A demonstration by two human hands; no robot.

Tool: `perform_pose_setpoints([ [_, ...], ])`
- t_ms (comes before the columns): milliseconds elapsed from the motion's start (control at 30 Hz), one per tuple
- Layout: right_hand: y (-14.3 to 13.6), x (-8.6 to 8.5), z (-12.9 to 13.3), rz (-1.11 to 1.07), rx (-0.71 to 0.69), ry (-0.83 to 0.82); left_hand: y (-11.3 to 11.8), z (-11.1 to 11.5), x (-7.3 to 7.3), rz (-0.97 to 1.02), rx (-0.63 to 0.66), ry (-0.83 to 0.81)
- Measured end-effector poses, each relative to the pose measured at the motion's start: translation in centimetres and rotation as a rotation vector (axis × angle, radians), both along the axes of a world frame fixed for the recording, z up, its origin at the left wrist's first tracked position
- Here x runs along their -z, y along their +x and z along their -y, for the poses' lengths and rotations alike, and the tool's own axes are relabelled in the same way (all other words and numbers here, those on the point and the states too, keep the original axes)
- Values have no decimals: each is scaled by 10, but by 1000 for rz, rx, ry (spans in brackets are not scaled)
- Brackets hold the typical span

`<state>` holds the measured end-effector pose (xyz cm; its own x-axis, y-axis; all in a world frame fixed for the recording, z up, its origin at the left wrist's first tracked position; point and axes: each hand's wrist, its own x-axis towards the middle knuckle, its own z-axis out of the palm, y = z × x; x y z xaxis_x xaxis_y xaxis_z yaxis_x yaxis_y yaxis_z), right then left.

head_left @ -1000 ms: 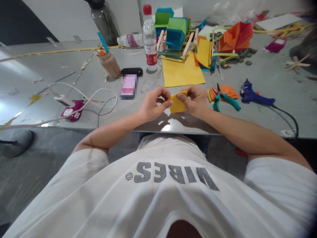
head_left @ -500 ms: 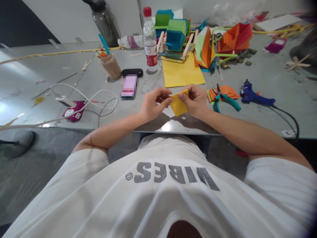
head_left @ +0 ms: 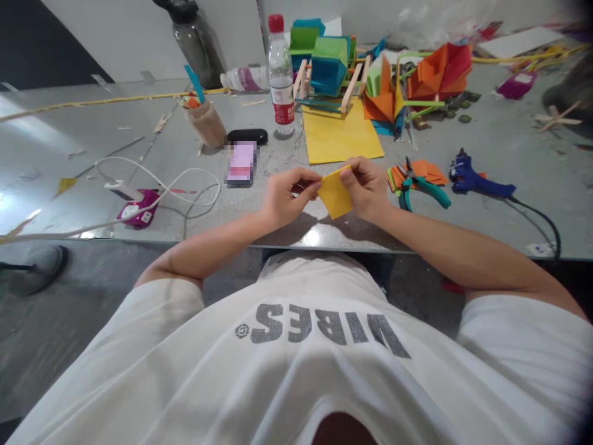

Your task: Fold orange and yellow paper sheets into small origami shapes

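Note:
A small piece of yellow paper [head_left: 336, 194], seemingly folded, is held up above the near edge of the table between both hands. My left hand [head_left: 290, 194] pinches its upper left corner between thumb and fingers. On the other side, my right hand [head_left: 368, 188] grips the right part, thumb in front and fingers behind. Just beyond the hands lies a larger yellow sheet [head_left: 340, 139]. Pliers with teal handles [head_left: 424, 185] rest to the right, on orange paper pieces [head_left: 428, 170].
A blue glue gun [head_left: 482, 179] lies at the right. Folded paper models [head_left: 331, 65] and a red-capped bottle [head_left: 281, 93] stand behind. On the left are a phone [head_left: 241, 164], a wooden cup [head_left: 207, 123], a white cable [head_left: 204, 170] and a purple power adapter [head_left: 141, 210].
Along the yellow paper's top edge, my right thumb has shifted slightly right, baring more of the paper. My left fingers have closed onto its corner.

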<state>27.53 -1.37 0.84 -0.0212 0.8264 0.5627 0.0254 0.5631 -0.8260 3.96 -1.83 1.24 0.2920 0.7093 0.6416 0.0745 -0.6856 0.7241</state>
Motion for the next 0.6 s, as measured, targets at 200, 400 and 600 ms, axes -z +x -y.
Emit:
perform_pose_setpoints([
  [200, 4, -13, 9, 21, 26, -18, 1, 4, -2, 5, 22, -48],
  [400, 9, -14, 5, 102, 42, -6, 2, 4, -5, 20, 49, -164],
  [600, 23, -14, -10, 243, 70, -23, 3, 3, -9, 49, 45, -259],
])
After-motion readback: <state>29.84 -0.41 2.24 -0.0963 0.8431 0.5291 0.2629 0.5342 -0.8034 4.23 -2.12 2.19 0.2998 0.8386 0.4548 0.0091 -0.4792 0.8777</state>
